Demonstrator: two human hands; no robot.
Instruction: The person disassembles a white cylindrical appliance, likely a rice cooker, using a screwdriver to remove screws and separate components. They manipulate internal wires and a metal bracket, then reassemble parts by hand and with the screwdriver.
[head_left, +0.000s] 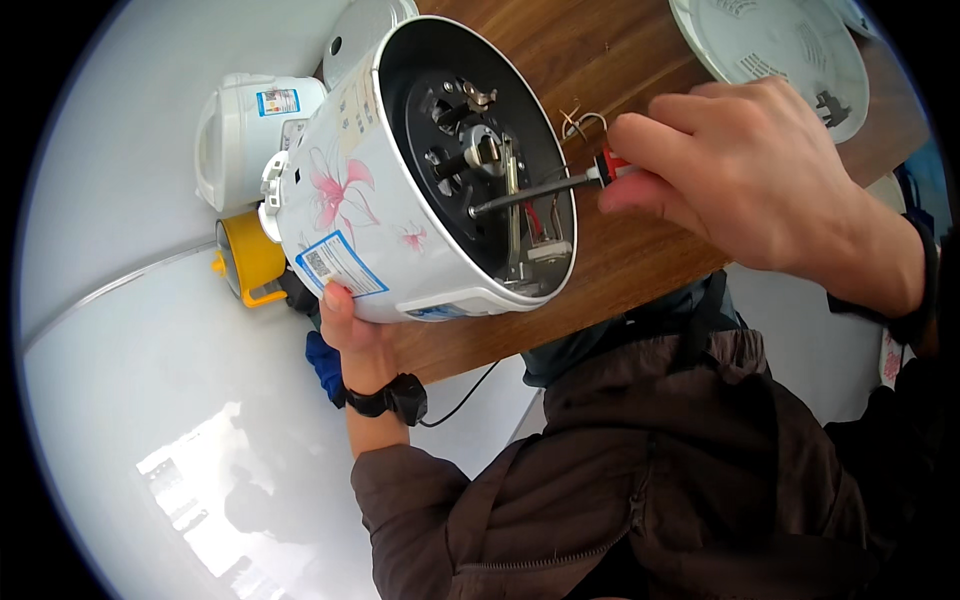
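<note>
A white rice cooker body (412, 275) with pink flowers lies tilted on its side, its underside open toward the right. Inside the dark cavity, metal brackets, a round centre part (484, 150) and red wiring are visible. My left hand (345, 322) supports the shell from below, thumb against its side; the other fingers are hidden behind it. In my right hand (745, 175) is a screwdriver (540, 190) with a red handle, gripped between thumb and fingers. Its shaft reaches into the cavity, and the tip meets the dark metal base.
On the wooden table (625, 280), a round white vented cover (775, 70) lies at the far right. Thin loose wires (585, 122) sit behind the cooker. A second white cooker (235, 140) and a yellow jug (258, 262) stand at the left. A black cord hangs below the table edge.
</note>
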